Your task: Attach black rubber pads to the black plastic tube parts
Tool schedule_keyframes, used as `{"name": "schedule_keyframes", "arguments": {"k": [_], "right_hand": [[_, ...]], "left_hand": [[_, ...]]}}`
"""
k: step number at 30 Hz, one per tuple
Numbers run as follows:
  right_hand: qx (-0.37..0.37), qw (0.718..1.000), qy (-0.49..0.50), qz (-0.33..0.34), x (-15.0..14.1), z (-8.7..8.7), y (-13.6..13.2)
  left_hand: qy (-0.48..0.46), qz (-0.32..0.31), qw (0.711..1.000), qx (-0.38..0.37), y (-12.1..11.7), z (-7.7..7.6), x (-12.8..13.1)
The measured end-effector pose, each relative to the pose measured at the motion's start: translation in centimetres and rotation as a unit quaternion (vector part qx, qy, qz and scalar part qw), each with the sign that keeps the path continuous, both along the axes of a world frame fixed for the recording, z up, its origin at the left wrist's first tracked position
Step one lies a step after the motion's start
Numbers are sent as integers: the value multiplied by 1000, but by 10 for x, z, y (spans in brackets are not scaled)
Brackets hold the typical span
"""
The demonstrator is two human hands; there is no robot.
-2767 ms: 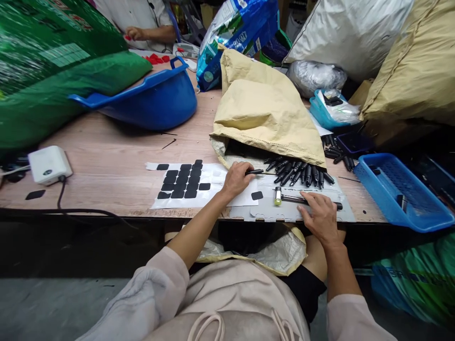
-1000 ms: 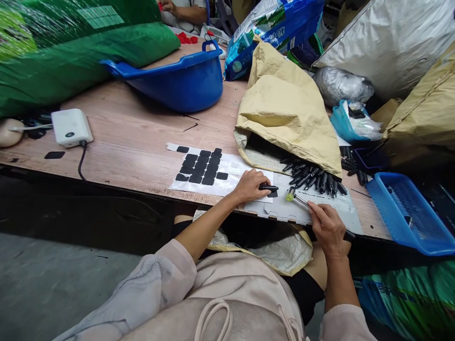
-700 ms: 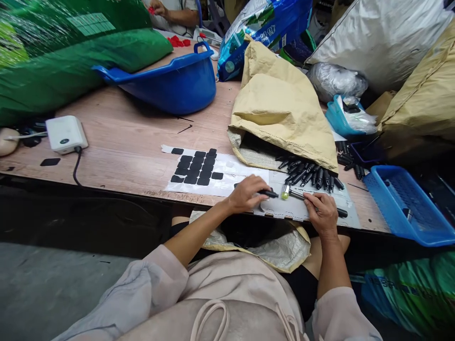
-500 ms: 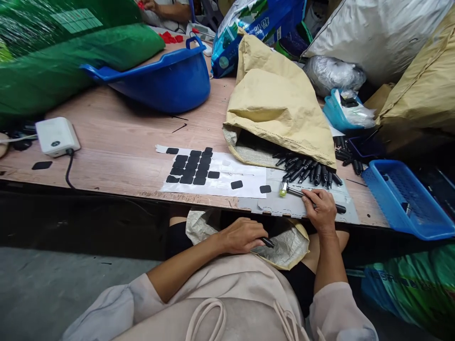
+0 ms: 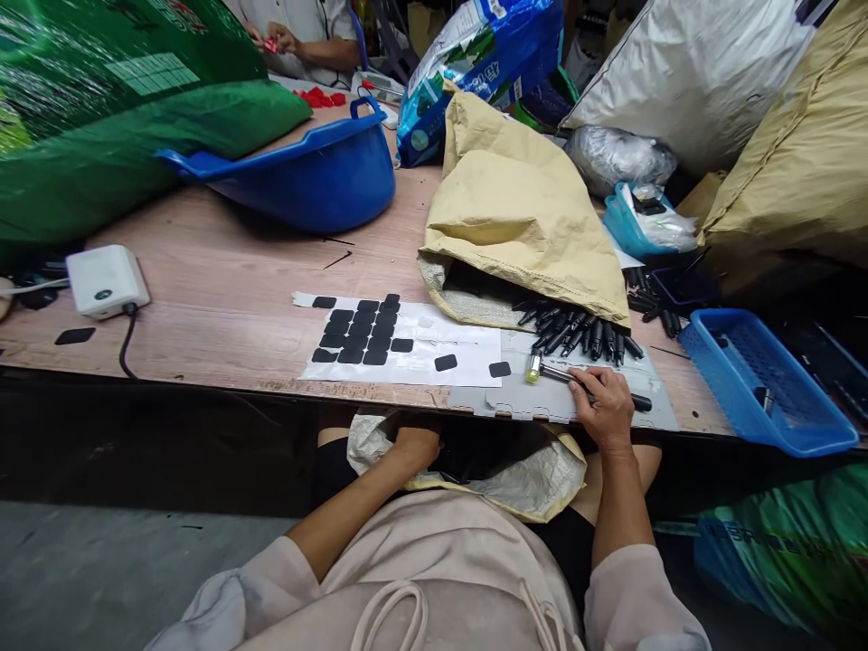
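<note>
My right hand (image 5: 602,405) is closed around the handle of a small hammer (image 5: 552,372), which lies across the grey board (image 5: 475,399) with its yellow-green tipped head to the left. My left hand (image 5: 419,445) reaches down into an open sack (image 5: 539,488) on my lap; its fingers are hidden below the table edge and inside the sack. Just beyond the hammer, a pile of black pen-like pieces (image 5: 576,330) spills from the mouth of a tan sack (image 5: 525,208). Black rounded patches (image 5: 364,331) lie in rows on a white sheet (image 5: 467,345) to the left.
A blue tub (image 5: 305,185) and a green sack (image 5: 155,136) fill the back left. At right stands a blue basket (image 5: 729,380). A white box (image 5: 107,280) with cables sits at far left. Across the table, another person's hands (image 5: 278,41) hold something red.
My left hand has moved left and down into the lap sack; the black piece it held is out of sight. My right hand stays on the hammer. The view has shifted slightly.
</note>
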State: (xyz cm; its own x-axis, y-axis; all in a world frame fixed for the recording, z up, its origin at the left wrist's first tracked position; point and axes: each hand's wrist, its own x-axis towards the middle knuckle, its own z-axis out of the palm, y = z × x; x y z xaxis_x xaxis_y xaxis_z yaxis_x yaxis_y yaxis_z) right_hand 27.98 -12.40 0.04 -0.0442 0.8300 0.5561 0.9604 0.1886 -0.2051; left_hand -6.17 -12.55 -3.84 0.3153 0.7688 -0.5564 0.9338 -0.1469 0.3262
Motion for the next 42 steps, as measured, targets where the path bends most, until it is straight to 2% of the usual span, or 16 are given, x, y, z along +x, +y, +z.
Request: {"name": "schedule_keyframes", "arguments": {"k": [2, 3, 6, 7, 9, 11, 13, 16, 18, 21, 26, 32, 37, 42], "right_hand": [[-1, 1000, -1, 0, 0, 0, 0], [1, 1000, -2, 0, 0, 0, -1], [9, 1000, -9, 1, 0, 0, -1], [13, 1000, -11, 2, 0, 0, -1], [20, 1000, -14, 6, 0, 0, 0], [30, 999, -14, 11, 0, -1, 1], [39, 999, -10, 17, 0, -1, 1], [40, 999, -4, 19, 0, -1, 2], [39, 999, -1, 18, -1, -1, 1], [41, 999, 2, 18, -1, -1, 1], [46, 999, -2, 23, -1, -1, 1], [49, 999, -5, 19, -1, -1, 2], [48, 999, -10, 15, -1, -2, 2], [47, 999, -8, 23, 0, 0, 1]], "left_hand": [[2, -30, 999, -12, 0, 25, 4], [-26, -55, 998, -24, 4, 41, 5], [-208, -113, 969, -62, 30, 88, 9], [-251, -117, 960, -47, 44, 101, 11], [-248, -68, 966, 35, 80, 118, 16], [-171, 34, 972, 159, 121, 125, 23], [-93, 65, 960, 257, 158, 125, 30], [-2, 49, 960, 276, 194, 120, 39], [35, 24, 964, 262, 205, 118, 44], [61, -19, 960, 273, 209, 116, 47], [53, -76, 953, 287, 202, 117, 42], [-121, -131, 935, 307, 154, 119, 47], [-159, -182, 932, 270, 122, 97, 62], [-241, -143, 921, 272, 119, 72, 51]]}}
